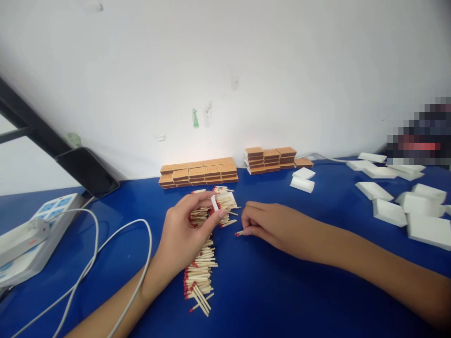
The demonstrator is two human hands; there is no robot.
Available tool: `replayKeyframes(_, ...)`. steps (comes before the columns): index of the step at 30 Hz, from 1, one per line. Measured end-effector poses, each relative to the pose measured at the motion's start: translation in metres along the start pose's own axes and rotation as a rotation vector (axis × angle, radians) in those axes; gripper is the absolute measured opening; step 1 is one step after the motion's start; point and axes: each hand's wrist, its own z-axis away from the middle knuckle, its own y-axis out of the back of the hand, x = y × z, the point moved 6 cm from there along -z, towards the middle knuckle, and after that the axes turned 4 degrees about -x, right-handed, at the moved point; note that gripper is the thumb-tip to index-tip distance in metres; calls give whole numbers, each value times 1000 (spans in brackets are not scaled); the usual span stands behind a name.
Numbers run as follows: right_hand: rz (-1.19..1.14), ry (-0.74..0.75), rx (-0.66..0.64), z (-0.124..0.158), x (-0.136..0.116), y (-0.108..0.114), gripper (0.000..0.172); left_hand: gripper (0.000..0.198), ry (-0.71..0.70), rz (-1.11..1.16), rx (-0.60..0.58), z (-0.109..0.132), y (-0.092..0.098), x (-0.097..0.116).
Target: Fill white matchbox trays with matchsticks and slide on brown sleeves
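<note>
Matches [201, 270], too many for me to count, are lying in one long heap running from near the far edge of the blue surface [282, 291] back toward the person. Two bare hands are working over it. The left hand [183, 227] is clamping one white tray [214, 203] between thumb and fingers at the heap's far end, with matches sitting in it. The right hand [269, 223] is pinching a few pinched matches [239, 233], two red heads poking out, just beside the heap.

Along the far edge, one block of matchboxes [213, 172] is showing five columns in its front row; three more stacks [271, 159] are standing to its right, with one single box [303, 163] beside them. Two empty trays [302, 184] are resting in front of those. Roughly ten others [389, 212] are spreading toward the right, overlapping too much for an exact count. One phone [89, 171] is leaning near the far left, behind one power strip [58, 234].
</note>
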Motion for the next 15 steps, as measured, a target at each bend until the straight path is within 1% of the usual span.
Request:
replayKeyframes(4,25,-33,92,2,7,10,17,32,40,-23,38,-1,3,-5)
replayKeyframes(9,37,-14,73,4,10,9,19,32,56,-43,85,-2,8,-7)
replayKeyframes(15,-86,-44,132,4,13,15,18,34,51,-45,91,-1,7,-6)
